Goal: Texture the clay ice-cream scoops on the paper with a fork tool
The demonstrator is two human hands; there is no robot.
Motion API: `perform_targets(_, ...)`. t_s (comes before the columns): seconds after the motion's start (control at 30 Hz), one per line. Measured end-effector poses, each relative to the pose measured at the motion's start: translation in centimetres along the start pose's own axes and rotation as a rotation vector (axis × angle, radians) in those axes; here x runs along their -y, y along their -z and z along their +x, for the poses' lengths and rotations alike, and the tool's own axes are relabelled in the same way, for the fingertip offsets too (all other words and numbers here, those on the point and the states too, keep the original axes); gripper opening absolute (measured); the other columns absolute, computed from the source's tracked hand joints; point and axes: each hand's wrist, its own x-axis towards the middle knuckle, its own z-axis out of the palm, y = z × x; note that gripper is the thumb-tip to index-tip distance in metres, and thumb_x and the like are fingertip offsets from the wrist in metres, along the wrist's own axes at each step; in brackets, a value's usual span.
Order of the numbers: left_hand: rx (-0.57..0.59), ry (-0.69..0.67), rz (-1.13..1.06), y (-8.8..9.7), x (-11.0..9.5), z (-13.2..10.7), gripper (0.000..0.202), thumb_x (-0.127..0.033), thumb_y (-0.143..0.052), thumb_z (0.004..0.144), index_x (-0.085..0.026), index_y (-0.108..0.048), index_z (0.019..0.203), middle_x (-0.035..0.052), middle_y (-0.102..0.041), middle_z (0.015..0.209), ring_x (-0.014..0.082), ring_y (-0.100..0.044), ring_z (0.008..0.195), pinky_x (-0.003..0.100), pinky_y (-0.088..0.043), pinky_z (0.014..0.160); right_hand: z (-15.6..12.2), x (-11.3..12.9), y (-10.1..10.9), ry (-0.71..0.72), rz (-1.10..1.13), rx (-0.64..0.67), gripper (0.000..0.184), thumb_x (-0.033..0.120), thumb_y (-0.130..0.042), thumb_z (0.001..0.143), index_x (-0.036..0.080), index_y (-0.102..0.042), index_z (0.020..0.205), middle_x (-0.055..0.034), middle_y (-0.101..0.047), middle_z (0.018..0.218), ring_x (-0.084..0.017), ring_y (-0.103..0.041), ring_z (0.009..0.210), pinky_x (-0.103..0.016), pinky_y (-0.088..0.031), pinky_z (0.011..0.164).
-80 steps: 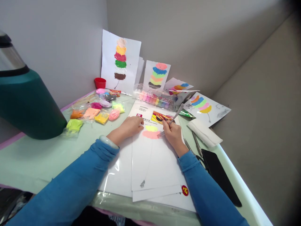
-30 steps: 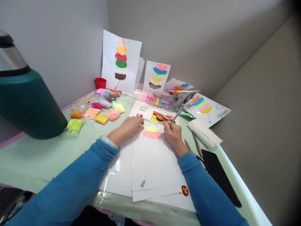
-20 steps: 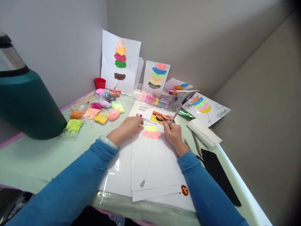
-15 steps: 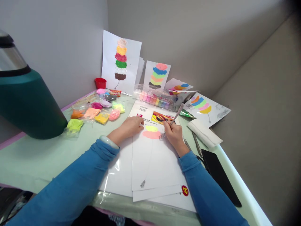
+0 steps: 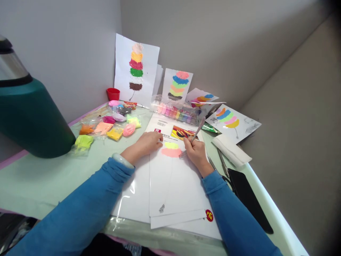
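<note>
My right hand [image 5: 196,152] is closed round a metal fork [image 5: 192,138], whose tines rest at the right edge of a pink clay smear [image 5: 171,152] on a white sheet [image 5: 173,185]. A yellow-green clay smear [image 5: 171,145] lies just above the pink one. My left hand [image 5: 147,142] lies on the sheet's upper left corner, fingers loosely curled and pressing the paper down. Both arms wear blue sleeves.
Bags of coloured clay [image 5: 108,128] lie at the left by a large green flask [image 5: 29,110]. A red cup [image 5: 113,94], finished clay pictures [image 5: 136,67] and a clear box of clay colours [image 5: 179,113] stand at the back. Metal tools [image 5: 221,161], folded tissue [image 5: 231,150] and a black object [image 5: 247,199] lie right.
The fork's tines have shifted slightly back and forth at the right end of the pink smear. My left hand has stayed in place on the sheet.
</note>
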Motion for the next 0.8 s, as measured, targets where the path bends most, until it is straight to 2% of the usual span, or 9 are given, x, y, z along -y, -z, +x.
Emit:
perform_targets(0.27, 0.015, 0.003, -0.007, 0.25, -0.17, 0.04, 0.026, -0.025, -0.047, 0.075, -0.02, -0.064, 0.094, 0.0062, -0.067, 0.094, 0.0212, -0.061, 0.087, 0.03, -0.044, 0.075, -0.06, 0.22, 0.08, -0.019, 0.045, 0.016, 0.041, 0.038, -0.046, 0.086, 0.02, -0.037, 0.05, 0.0039, -0.039, 0.046, -0.009, -0.039, 0.045, -0.024, -0.033, 0.05)
perform_targets(0.57, 0.011, 0.011, -0.01, 0.13, -0.06, 0.11, 0.025, -0.025, -0.048, 0.075, -0.019, -0.064, 0.093, 0.0065, -0.067, 0.094, 0.0215, -0.061, 0.087, 0.03, -0.044, 0.075, 0.03, 0.25, 0.28, 0.005, -0.027, 0.004, 0.044, 0.037, -0.047, 0.084, 0.021, -0.029, 0.047, 0.0052, -0.029, 0.044, -0.007, -0.033, 0.042, -0.024, -0.028, 0.046)
perform_targets(0.8, 0.016, 0.011, -0.01, 0.26, -0.18, 0.07, 0.026, -0.025, -0.047, 0.075, -0.018, -0.064, 0.093, 0.007, -0.068, 0.094, 0.0221, -0.061, 0.087, 0.031, -0.044, 0.074, -0.06, 0.36, 0.18, 0.002, 0.048, 0.009, 0.041, 0.036, -0.047, 0.086, 0.02, -0.035, 0.05, 0.0044, -0.035, 0.046, -0.008, -0.037, 0.044, -0.023, -0.031, 0.049)
